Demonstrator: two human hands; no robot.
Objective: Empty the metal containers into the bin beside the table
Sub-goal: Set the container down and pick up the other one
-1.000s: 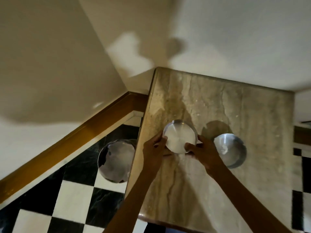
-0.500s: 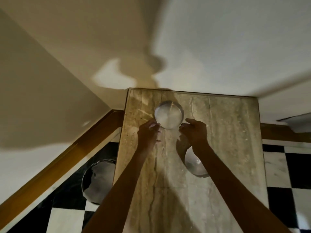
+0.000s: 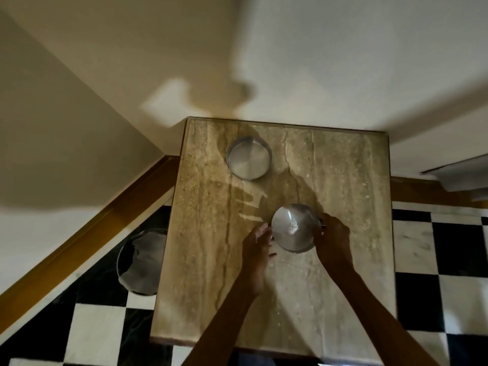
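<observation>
The round, shallow steel bowl [image 3: 293, 227] sits near the middle of the beige marble table [image 3: 343, 299], mouth tilted slightly toward the camera, a small whitish scrap inside; being round, it has no long axis. The right hand [image 3: 333, 236] grips its right rim, fingers curled. The left hand [image 3: 257, 244], loosely open, touches its left edge. A flat-bottomed steel container [image 3: 248, 160] stands upright farther back. The lined round bin [image 3: 142, 262] stands on the chequered floor left of the table.
</observation>
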